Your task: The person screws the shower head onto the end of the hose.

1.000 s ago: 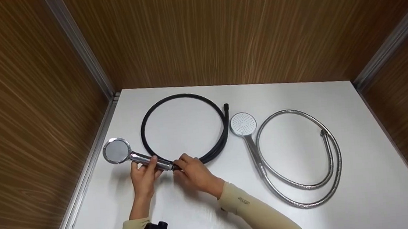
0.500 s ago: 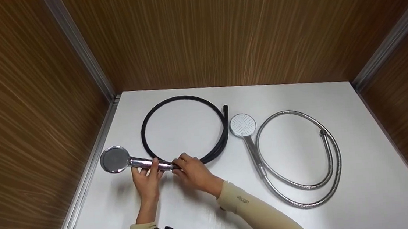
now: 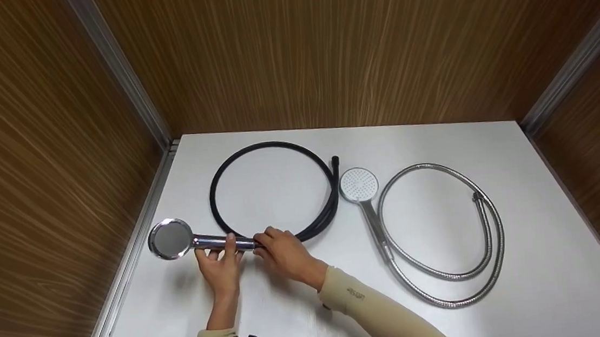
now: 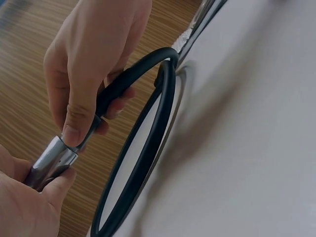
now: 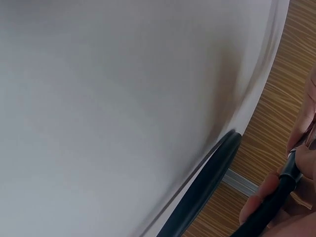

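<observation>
Dips chrome shower head (image 3: pixel 170 239) lower at frame left than earlier | gripping it with left hand (image 3: pixel 221 270), pinching black hose (image 3: pixel 330 207) at lower centre with right hand (image 3: pixel 288 254) | best kept coaxial, turned gently; hard to judge seating

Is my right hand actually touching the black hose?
Touching: the left wrist view plainly shows the right hand curled around the black hose.

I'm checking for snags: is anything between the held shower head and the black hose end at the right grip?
Nothing visible: in the left grip, the chrome shower head meets the black hose; the right grip partly hides where they meet.
</observation>
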A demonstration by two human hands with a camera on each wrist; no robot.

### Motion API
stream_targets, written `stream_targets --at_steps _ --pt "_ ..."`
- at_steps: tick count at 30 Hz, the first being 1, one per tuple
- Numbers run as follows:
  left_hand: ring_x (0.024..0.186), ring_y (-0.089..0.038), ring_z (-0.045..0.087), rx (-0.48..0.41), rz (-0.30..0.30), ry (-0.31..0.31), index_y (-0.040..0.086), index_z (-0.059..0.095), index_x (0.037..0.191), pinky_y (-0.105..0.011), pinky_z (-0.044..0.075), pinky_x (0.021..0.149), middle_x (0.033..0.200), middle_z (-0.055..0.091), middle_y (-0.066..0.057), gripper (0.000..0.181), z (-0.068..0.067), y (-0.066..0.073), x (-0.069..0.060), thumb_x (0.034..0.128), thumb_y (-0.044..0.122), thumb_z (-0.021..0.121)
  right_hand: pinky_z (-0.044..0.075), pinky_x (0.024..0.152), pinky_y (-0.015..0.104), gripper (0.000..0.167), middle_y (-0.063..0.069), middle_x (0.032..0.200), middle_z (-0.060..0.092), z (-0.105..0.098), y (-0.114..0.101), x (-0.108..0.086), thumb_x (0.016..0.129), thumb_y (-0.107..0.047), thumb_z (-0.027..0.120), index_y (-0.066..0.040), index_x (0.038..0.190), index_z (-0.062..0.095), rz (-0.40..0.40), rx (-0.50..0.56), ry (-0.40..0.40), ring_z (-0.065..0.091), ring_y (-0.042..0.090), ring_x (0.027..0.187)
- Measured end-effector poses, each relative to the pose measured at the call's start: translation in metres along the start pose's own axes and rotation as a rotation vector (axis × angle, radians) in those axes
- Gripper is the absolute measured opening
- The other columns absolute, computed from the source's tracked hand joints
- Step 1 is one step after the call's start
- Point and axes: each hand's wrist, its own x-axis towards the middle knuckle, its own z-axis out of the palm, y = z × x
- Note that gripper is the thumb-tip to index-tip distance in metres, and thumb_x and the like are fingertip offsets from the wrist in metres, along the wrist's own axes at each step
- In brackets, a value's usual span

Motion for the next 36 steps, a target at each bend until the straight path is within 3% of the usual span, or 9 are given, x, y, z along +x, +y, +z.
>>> stream_targets --at_steps 8,15,28,36 --pt "0.074 -0.018 0.074 -0.008 0.037 0.041 0.007 0.034 0.152 -0.031 0.07 0.069 0.091 0.062 -0.009 0.068 0.0041 -0.0018 -0.0029 0.0956 -0.009 0.069 0.061 0.072 0.036 0.028 0.006 0.103 0.069 0.0014 -0.002 0.0002 0.108 -0.029 0.062 -0.009 0.126 0.07 0.035 -0.003 0.023 0.066 0.02 0.085" --pt "0.075 -0.017 0.075 -0.009 0.042 0.044 0.01 0.034 0.153 -0.033 0.07 0.072 0.093 0.063 -0.011 0.07 0.0035 -0.0027 -0.0022 0.0956 -0.008 0.07 0.059 0.072 0.033 0.027 0.005 0.103 0.069 0.0045 -0.0007 -0.0009 0.106 -0.028 0.066 -0.01 0.125 0.07 0.019 0.024 0.06 0.067 0.019 0.086" --pt "0.074 -0.015 0.077 0.015 0.073 0.029 0.011 0.032 0.157 -0.032 0.07 0.069 0.103 0.064 -0.017 0.073 0.0026 -0.0005 -0.0022 0.0964 -0.006 0.07 0.06 0.076 0.036 0.029 0.005 0.105 0.071 0.0029 -0.0011 0.0023 0.109 -0.029 0.059 -0.006 0.126 0.068 -0.006 0.018 0.007 0.067 0.02 0.094" --pt "0.074 -0.015 0.077 0.009 0.082 0.03 0.01 0.032 0.157 -0.032 0.07 0.068 0.102 0.064 -0.015 0.074 -0.0002 -0.0029 -0.0013 0.0961 -0.007 0.069 0.063 0.087 0.04 0.038 0.011 0.115 0.073 0.0038 0.0008 0.0026 0.107 -0.028 0.064 -0.004 0.136 0.057 0.029 0.105 -0.003 0.07 0.024 0.102"
